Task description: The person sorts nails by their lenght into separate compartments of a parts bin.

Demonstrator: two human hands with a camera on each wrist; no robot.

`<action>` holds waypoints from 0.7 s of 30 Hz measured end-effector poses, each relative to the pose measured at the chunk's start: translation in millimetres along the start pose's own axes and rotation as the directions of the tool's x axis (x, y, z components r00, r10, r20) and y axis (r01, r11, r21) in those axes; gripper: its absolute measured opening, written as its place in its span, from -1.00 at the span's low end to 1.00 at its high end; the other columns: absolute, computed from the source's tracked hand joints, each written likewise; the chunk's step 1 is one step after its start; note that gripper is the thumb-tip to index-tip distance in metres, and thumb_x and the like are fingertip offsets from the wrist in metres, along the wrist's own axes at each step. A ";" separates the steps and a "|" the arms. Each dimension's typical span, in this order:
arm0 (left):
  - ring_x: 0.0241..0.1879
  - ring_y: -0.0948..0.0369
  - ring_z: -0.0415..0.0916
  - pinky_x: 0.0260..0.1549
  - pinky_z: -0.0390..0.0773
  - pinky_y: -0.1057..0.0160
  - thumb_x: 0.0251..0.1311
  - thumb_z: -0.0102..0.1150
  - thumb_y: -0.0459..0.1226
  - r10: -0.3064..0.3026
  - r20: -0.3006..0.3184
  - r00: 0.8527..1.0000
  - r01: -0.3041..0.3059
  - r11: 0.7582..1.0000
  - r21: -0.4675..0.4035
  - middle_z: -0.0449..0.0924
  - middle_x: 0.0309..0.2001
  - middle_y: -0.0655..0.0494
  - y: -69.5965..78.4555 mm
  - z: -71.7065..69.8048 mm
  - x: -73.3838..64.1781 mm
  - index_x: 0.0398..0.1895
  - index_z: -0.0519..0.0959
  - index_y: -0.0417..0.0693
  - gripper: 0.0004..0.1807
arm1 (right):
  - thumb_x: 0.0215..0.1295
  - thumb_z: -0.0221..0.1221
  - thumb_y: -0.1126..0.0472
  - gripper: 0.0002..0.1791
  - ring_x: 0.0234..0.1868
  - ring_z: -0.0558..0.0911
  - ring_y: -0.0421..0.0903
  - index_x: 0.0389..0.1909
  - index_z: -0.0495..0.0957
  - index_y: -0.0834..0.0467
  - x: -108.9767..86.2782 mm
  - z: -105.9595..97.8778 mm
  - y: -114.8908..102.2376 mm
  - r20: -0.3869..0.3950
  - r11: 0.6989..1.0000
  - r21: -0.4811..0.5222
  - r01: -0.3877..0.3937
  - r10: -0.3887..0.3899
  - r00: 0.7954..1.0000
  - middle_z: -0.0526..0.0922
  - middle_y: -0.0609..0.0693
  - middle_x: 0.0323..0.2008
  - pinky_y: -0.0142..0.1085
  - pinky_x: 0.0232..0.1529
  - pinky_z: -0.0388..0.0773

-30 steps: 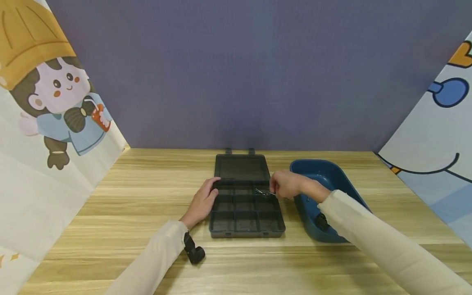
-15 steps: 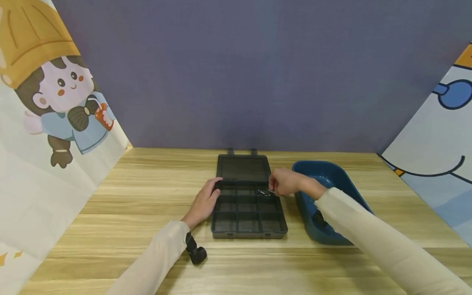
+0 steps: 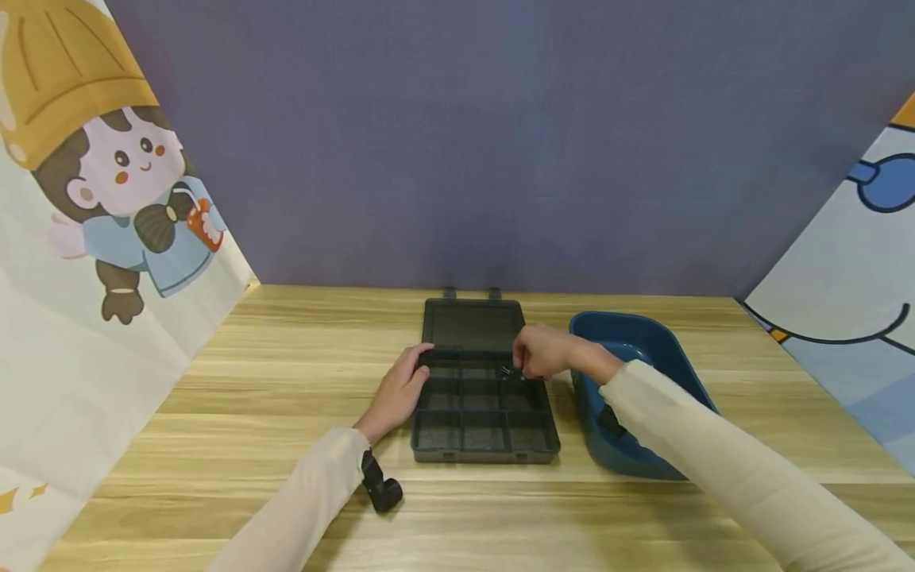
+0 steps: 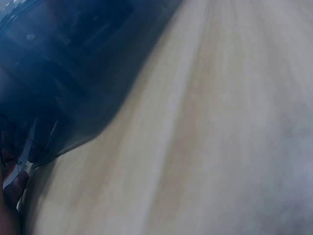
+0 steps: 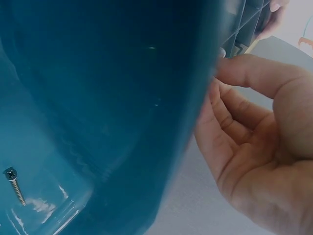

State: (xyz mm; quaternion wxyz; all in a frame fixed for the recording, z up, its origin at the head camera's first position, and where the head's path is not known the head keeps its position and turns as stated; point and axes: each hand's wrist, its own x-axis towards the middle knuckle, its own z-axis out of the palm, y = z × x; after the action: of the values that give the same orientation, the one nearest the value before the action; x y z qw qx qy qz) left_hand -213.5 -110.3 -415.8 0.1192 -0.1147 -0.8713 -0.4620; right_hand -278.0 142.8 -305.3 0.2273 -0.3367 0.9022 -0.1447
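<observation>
A dark translucent compartment box (image 3: 483, 457) lies with its lid (image 3: 475, 324) folded back. My left hand (image 3: 393, 393) rests along its left side, fingertips on the rim; most of this hand is out of the left wrist view. Above the box's back right compartment, my right hand (image 3: 545, 351) has thumb and fingers brought together. They pinch a small screw, of which only a shiny end (image 5: 222, 52) shows in the right wrist view. Several silver screws (image 3: 506, 372) lie in that compartment, partly hidden by the hand.
On the right stands a deep blue bin (image 3: 593, 449), partly under the right forearm. One loose screw (image 5: 17, 186) and a dark object (image 3: 610, 421) lie inside it. A black wrist camera (image 3: 384, 492) sticks out from the left sleeve.
My right hand has shifted slightly left, farther over the back right compartment. The thin metal piece showing at its fingertips is now mostly hidden. My left hand stays on the box.
</observation>
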 end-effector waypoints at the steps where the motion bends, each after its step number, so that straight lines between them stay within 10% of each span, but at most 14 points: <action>1: 0.30 -0.08 0.29 0.27 0.26 -0.11 0.35 -0.15 -0.35 0.001 -0.001 1.000 -0.001 1.000 0.000 0.38 0.27 -0.13 -0.1 0.4 0.4 0.30 0.34 -0.15 -0.55 | 0.02 0.06 0.50 -0.82 -0.71 0.45 -0.24 -0.39 0.56 0.22 0.1 -0.2 -0.3 0.000 1.000 0.001 -0.001 0.001 1.000 0.57 -0.02 -0.58 -0.37 -0.63 0.46; 21: 0.32 -0.09 0.27 0.27 0.24 -0.12 0.36 -0.16 -0.34 -0.016 0.010 1.000 0.016 1.000 0.009 0.35 0.29 -0.14 2.5 -1.3 -0.3 0.31 0.33 -0.16 -0.55 | 0.18 0.09 0.43 -0.84 -0.56 0.48 -0.19 -0.21 0.54 0.33 -14.1 -16.7 3.5 -0.011 0.998 -0.002 -0.057 0.057 0.998 0.59 0.08 -0.36 -0.36 -0.54 0.46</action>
State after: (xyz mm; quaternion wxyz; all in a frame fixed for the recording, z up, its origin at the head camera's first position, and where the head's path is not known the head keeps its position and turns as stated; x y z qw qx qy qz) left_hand -212.4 -110.0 -413.2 0.1114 -0.1095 -0.8749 -0.4584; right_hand -278.9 156.7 -288.1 0.2258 -0.3104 0.9129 -0.1387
